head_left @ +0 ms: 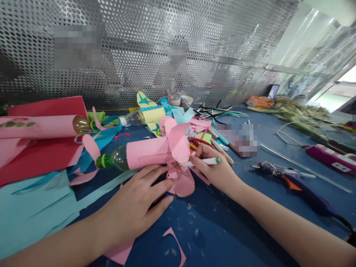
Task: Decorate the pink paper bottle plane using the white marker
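A green plastic bottle (119,157) wrapped in pink paper (148,152) lies on its side, its green cap pointing left. Rounded pink paper petals (178,139) stick out at its right end. My right hand (207,163) grips a white marker (210,161) with a green end, its tip by the lower pink petal (185,183), which bears dark drawn lines. My left hand (147,198) lies with fingers spread, fingertips touching the edge of that petal and the wrapped bottle. The marker's tip is partly hidden by my fingers.
A hot glue gun (300,189) and a purple power strip (330,157) with cables lie at the right. A second pink-wrapped bottle (50,127), red paper (41,159) and light blue paper (33,211) are at the left. Behind stand a yellow-wrapped bottle (151,115) and a perforated metal screen (139,55).
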Motion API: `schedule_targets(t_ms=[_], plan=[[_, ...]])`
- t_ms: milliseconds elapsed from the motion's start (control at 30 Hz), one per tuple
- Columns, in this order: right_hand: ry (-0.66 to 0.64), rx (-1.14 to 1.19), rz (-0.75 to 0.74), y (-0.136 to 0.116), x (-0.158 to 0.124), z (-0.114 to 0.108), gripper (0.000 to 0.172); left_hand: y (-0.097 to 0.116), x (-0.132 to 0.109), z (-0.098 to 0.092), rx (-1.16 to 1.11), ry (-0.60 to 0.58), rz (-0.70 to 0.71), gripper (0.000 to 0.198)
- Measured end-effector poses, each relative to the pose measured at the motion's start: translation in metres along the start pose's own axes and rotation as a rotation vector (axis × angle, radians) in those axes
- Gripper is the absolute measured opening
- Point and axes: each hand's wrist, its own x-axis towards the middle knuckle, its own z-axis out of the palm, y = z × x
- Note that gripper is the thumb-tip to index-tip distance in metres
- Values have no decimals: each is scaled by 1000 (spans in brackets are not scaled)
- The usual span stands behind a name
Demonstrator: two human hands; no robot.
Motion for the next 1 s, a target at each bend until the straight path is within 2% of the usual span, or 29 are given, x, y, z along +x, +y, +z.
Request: schedule_targets(t_ms=[1000], plan=[[-6,45,3,-2,-1,1,31,1,1,-2,70,-19,26,35]])
